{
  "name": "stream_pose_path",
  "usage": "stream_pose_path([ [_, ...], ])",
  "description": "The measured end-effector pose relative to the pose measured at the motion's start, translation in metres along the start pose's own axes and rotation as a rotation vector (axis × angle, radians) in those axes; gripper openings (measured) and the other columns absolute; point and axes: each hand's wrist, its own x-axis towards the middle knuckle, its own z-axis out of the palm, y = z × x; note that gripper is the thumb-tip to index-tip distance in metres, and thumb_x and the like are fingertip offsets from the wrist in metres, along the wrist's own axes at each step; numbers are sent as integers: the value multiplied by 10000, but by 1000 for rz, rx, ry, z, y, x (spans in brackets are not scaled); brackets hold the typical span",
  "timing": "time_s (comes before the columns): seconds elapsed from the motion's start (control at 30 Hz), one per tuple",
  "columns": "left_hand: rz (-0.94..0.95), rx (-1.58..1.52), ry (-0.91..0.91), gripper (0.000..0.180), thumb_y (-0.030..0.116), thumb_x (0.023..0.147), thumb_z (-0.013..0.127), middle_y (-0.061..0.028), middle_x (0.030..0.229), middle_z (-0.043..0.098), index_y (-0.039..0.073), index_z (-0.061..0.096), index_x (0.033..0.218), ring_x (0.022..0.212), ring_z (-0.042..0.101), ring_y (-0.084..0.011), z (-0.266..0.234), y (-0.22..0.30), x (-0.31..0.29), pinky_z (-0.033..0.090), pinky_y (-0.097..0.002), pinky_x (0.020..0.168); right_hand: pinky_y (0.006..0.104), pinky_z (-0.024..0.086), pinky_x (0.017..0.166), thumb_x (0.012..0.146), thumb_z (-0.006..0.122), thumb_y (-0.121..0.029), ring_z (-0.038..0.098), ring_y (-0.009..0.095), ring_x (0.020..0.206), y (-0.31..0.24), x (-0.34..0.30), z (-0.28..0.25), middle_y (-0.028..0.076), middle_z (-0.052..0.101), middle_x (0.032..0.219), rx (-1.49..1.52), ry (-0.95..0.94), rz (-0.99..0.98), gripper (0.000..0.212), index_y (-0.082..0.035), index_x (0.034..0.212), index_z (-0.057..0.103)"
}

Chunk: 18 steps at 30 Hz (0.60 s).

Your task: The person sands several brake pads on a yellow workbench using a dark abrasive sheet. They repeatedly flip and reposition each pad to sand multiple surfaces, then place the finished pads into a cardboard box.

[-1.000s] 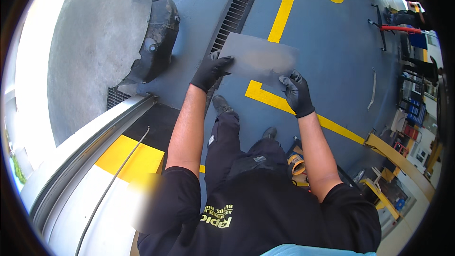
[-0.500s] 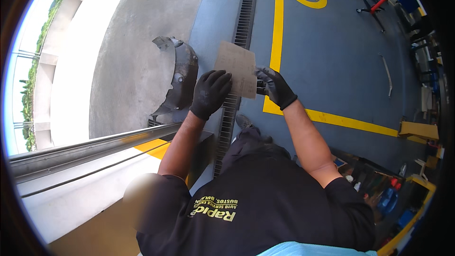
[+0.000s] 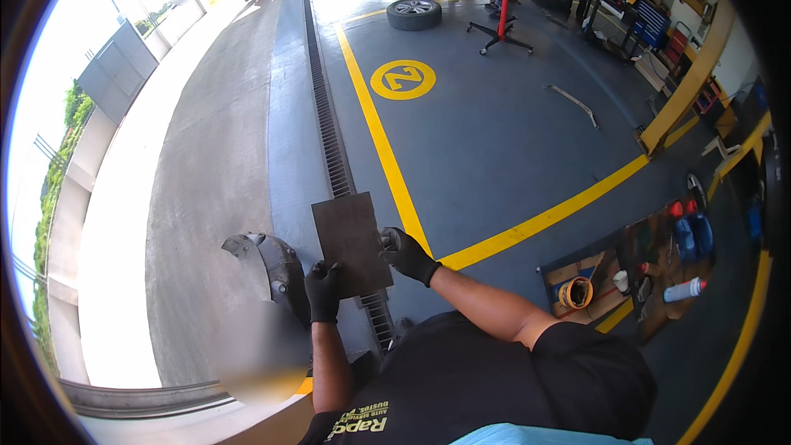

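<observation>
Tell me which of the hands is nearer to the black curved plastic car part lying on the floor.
Left. The left hand grips the lower left edge of the flat dark panel, right beside the black curved plastic car part. The right hand holds the panel's right edge, on the far side.

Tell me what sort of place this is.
Most likely a car repair workshop, open to the outside. A loose tyre lies on the grey floor painted with yellow bay lines, a red stand is beside it, and tool cabinets line the far wall.
</observation>
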Motion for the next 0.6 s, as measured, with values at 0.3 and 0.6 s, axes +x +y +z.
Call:
stream_pose_path([
  [0.3,512,716,-150,169,169,933,615,-188,752,694,41,691,853,774,708,-434,-32,38,31,554,-513,685,287,559,701,835,789,-106,634,114,800,-22,19,45,139,680,1234,384,-62,115,937,-95,1636,304],
  [0.6,436,1103,-282,310,264,922,669,-193,814,766,-25,769,870,731,746,-363,-126,-84,94,559,-466,642,450,576,797,785,867,-225,721,265,949,61,4,124,142,739,1052,373,-260,436,1184,-227,1709,126],
])
